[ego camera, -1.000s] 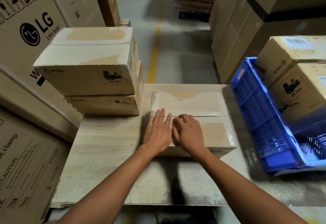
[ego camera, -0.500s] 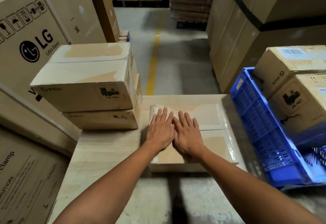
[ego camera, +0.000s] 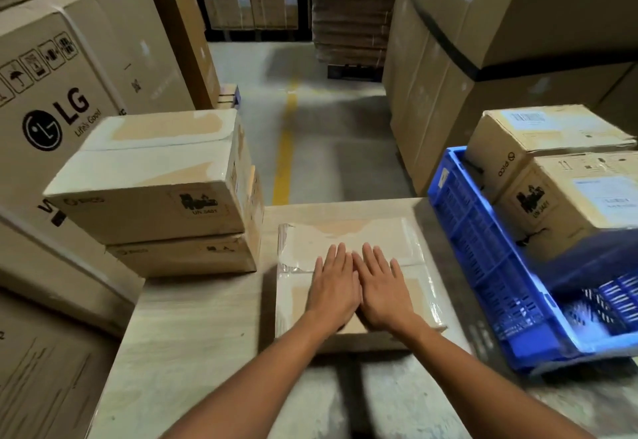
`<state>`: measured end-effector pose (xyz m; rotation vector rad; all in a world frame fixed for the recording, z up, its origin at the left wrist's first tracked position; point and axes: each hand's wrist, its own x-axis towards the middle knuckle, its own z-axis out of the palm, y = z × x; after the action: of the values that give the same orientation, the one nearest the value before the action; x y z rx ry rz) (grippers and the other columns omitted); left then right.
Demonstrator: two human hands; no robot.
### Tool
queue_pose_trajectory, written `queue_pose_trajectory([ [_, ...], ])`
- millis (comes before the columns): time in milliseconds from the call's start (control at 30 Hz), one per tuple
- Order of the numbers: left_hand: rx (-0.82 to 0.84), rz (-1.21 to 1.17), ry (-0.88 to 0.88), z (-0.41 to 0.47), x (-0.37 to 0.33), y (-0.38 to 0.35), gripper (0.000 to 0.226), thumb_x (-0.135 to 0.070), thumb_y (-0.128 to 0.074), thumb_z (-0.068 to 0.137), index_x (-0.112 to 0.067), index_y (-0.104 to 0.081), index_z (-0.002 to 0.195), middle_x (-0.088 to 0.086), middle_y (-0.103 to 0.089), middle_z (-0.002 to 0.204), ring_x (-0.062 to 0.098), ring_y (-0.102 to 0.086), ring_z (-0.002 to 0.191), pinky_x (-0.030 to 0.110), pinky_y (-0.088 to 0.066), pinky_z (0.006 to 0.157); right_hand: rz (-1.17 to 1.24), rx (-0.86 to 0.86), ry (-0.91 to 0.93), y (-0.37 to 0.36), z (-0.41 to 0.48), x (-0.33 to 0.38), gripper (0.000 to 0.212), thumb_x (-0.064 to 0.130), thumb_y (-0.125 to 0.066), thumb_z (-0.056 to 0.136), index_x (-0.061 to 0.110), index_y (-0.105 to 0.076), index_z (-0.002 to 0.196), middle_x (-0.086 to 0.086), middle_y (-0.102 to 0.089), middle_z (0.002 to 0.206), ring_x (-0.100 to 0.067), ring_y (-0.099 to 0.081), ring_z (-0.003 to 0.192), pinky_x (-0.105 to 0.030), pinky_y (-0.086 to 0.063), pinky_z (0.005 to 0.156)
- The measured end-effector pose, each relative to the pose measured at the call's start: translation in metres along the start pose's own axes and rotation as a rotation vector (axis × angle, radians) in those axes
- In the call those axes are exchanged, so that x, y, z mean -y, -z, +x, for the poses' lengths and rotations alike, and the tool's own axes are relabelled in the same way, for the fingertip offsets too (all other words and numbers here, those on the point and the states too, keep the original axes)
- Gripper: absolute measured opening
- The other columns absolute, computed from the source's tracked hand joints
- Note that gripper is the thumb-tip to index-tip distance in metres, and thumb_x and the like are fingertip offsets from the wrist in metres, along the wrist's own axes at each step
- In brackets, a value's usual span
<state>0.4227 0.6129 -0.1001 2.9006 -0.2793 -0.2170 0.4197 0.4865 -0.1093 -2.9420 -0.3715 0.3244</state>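
My left hand (ego camera: 334, 286) and right hand (ego camera: 384, 288) flat side by side, fingers straight, pressing the taped box (ego camera: 359, 231) on my table (ego camera: 193, 328), gripping nothing, two stacked boxes (ego camera: 155, 176) to the left, blue crate (ego camera: 483, 255) to the right

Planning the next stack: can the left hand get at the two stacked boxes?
Probably yes: the left hand lies flat on the taped box, and only a strip of table separates it from the stacked boxes.

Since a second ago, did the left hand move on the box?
Yes. The left hand slid right across the taped cardboard box, from its left edge toward the middle, away from the stacked boxes.
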Motion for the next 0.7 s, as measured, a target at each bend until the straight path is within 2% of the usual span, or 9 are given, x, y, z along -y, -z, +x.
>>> queue_pose_trajectory([
  [100, 0.027, -0.006, 0.009, 0.005, 0.002, 0.001, 0.055, -0.033, -0.016, 0.108, -0.013, -0.009, 0.159, 0.006, 0.000, 0.168, 0.022, 0.005, 0.154, 0.044, 0.000, 0.124, 0.021, 0.031, 0.017, 0.006, 0.005, -0.001, 0.087, 0.057, 0.005, 0.082, 0.021, 0.006, 0.161, -0.004, 0.020, 0.164, -0.026, 0.016, 0.154, -0.050, 0.003, 0.124],
  [167, 0.056, -0.003, -0.004, 0.006, 0.003, 0.006, 0.055, -0.032, -0.018, 0.108, -0.012, -0.010, 0.159, 0.007, -0.002, 0.168, 0.023, 0.002, 0.155, 0.045, -0.003, 0.125, 0.039, 0.028, 0.008, 0.007, 0.005, -0.001, 0.073, 0.052, -0.007, 0.096, 0.022, 0.000, 0.162, -0.004, 0.013, 0.167, -0.025, 0.013, 0.155, -0.049, 0.001, 0.125],
  [233, 0.057, -0.014, -0.023, 0.000, 0.003, 0.010, 0.054, -0.030, -0.021, 0.108, -0.012, -0.015, 0.159, 0.007, -0.006, 0.167, 0.023, -0.001, 0.155, 0.043, -0.005, 0.125, 0.069, -0.025, -0.018, 0.005, 0.002, 0.001, 0.060, 0.041, -0.024, 0.105, 0.023, -0.013, 0.161, -0.006, 0.000, 0.169, -0.026, 0.003, 0.156, -0.049, -0.004, 0.125],
  [300, 0.055, -0.033, -0.048, -0.013, 0.002, 0.008, 0.052, -0.026, -0.023, 0.108, -0.011, -0.022, 0.157, 0.007, -0.012, 0.167, 0.021, -0.005, 0.154, 0.040, -0.006, 0.125, 0.101, -0.071, -0.042, 0.004, -0.009, 0.008, 0.053, 0.036, -0.036, 0.104, 0.023, -0.033, 0.156, -0.008, -0.019, 0.167, -0.026, -0.011, 0.155, -0.049, -0.013, 0.123],
  [367, 0.053, -0.066, -0.056, -0.034, 0.001, 0.001, 0.057, -0.029, -0.012, 0.103, -0.011, -0.031, 0.154, 0.006, -0.021, 0.165, 0.020, -0.012, 0.154, 0.039, -0.009, 0.124, 0.121, -0.134, -0.031, -0.004, -0.028, 0.017, 0.046, 0.034, -0.041, 0.100, 0.022, -0.052, 0.143, -0.009, -0.040, 0.158, -0.029, -0.030, 0.150, -0.048, -0.025, 0.118],
  [433, 0.013, -0.075, -0.060, -0.060, -0.001, -0.008, 0.070, -0.034, -0.005, 0.096, -0.010, -0.049, 0.145, 0.007, -0.040, 0.157, 0.020, -0.030, 0.148, 0.039, -0.022, 0.120, 0.137, -0.238, -0.016, -0.018, -0.053, 0.022, 0.046, 0.035, -0.039, 0.096, 0.020, -0.064, 0.131, -0.011, -0.056, 0.145, -0.032, -0.048, 0.138, -0.047, -0.036, 0.111],
  [533, 0.022, -0.036, -0.072, -0.081, -0.005, -0.022, 0.053, -0.029, -0.027, 0.096, -0.012, -0.072, 0.121, 0.005, -0.065, 0.133, 0.019, -0.059, 0.127, 0.041, -0.048, 0.104, 0.128, -0.268, -0.024, -0.037, -0.080, 0.024, 0.051, 0.037, -0.037, 0.097, 0.017, -0.063, 0.136, -0.012, -0.054, 0.147, -0.030, -0.048, 0.139, -0.044, -0.027, 0.114],
  [600, 0.039, -0.045, -0.019, -0.083, -0.008, -0.018, 0.056, -0.032, -0.024, 0.097, -0.013, -0.068, 0.126, 0.003, -0.061, 0.139, 0.018, -0.055, 0.131, 0.040, -0.043, 0.108, 0.146, -0.250, -0.037, -0.035, -0.078, 0.026, 0.054, 0.038, -0.032, 0.097, 0.017, -0.059, 0.140, -0.011, -0.050, 0.151, -0.029, -0.043, 0.143, -0.044, -0.026, 0.117],
  [700, 0.043, -0.079, -0.008, -0.074, -0.011, -0.011, 0.069, -0.038, -0.001, 0.099, -0.014, -0.038, 0.151, 0.002, -0.028, 0.163, 0.017, -0.020, 0.152, 0.037, -0.014, 0.123, 0.198, -0.273, -0.017, -0.024, -0.069, 0.022, 0.052, 0.039, -0.032, 0.097, 0.018, -0.064, 0.132, -0.010, -0.057, 0.144, -0.031, -0.050, 0.137, -0.050, -0.041, 0.109],
])
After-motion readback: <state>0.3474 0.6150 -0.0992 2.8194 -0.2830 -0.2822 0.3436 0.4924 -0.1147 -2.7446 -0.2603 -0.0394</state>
